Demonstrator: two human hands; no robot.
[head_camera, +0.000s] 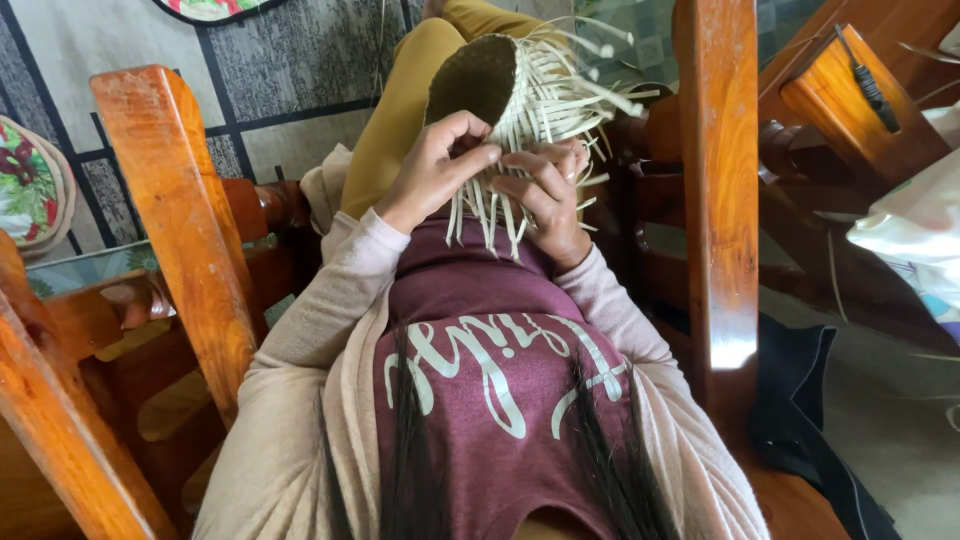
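Note:
A half-woven basket (478, 78) of pale flat strips lies on my lap, its round woven bottom turned toward me. Loose strip ends (560, 95) fan out from its rim to the right and hang down toward my maroon shirt. My left hand (432, 170) grips the basket's near edge, thumb and fingers pinching strips. Facing it from the right, my right hand (545, 200) has its fingers closed on several hanging strips. Both hands meet at the rim, nearly touching.
Thick wooden chair arms stand at the left (175, 210) and right (715, 180) of my body. A wooden table edge with a black cable (865, 85) is at the upper right, a white plastic bag (915, 235) beside it, and dark cloth (800, 380) on the floor.

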